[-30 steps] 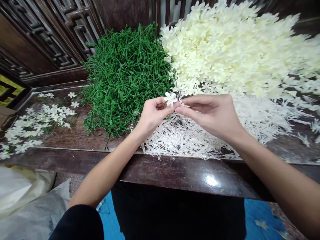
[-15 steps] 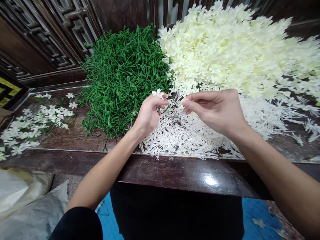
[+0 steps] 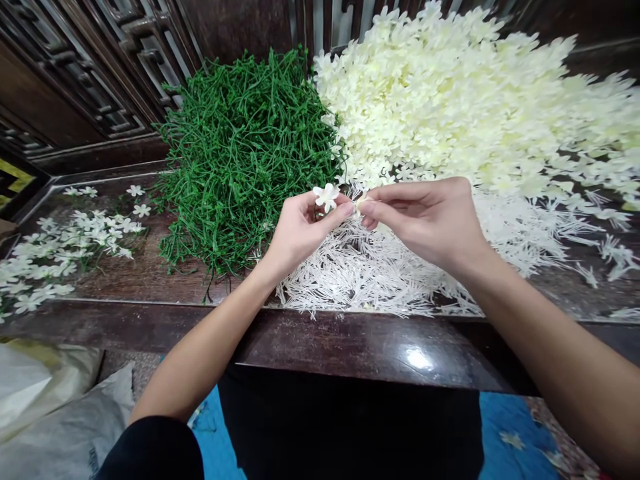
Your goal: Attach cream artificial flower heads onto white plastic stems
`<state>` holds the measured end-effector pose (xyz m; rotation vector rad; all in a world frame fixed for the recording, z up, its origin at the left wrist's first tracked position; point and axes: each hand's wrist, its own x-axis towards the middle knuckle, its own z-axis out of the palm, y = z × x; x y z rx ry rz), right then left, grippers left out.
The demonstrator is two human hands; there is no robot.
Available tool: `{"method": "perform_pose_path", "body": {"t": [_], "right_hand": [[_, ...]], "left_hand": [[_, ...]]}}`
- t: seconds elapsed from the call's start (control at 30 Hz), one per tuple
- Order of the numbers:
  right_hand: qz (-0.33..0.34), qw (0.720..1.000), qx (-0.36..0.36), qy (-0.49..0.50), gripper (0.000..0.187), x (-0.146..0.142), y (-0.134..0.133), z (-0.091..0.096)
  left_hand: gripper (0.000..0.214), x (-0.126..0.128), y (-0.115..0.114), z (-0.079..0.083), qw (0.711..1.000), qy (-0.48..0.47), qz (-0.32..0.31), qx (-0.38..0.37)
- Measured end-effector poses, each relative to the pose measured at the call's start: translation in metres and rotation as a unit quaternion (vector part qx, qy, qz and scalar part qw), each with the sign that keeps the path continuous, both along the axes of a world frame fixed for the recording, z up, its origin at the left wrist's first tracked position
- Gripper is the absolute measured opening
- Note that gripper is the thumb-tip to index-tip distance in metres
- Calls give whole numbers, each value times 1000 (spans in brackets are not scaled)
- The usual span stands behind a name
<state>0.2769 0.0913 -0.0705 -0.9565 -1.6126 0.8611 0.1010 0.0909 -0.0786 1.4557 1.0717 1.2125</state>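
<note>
My left hand is closed, its thumb and fingers pinched. A white artificial flower stands out at its fingers, on a green stem mostly hidden in the hand. My right hand pinches a small pale yellow-white petal piece, whose exact shape the fingertips cover. The two sets of fingertips almost meet. Below them lies a pile of thin white stamen-like pieces. A heap of green plastic stems is just beyond my left hand, and a large mound of cream flower heads rises behind my right.
Several assembled white flowers lie at the left of the dark wooden bench. A carved wooden back runs behind the heaps. Pale sacks stand on the floor at lower left, and a blue sheet lies below the bench.
My left thumb and fingertips have moved right, towards the petal piece in my right hand. The white flower has turned to face the camera more. My right hand stays nearly in place.
</note>
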Motion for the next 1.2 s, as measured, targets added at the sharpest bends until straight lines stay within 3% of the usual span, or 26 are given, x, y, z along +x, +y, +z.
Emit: {"method": "perform_pose_path", "body": {"t": [0.13,0.27,0.5,0.77,1.2], "right_hand": [[-7,1000,9,-11,1,-1,-1,-1],[7,1000,15,8,19,1,-2,2],[-18,997,64,-45,2,2,-3,4],[1,993,90,-81,9,-1,-4,0],[6,993,84,-85,9,1,-4,1]], "left_hand": [[15,0,0,2,1000,-7,-8,6],[14,-2,2,2,1000,-5,-7,15],[9,-2,4,2,1000,4,-7,12],[17,-2,1,4,999,23,-26,41],[22,-2,1,4,997,40,4,67]]}}
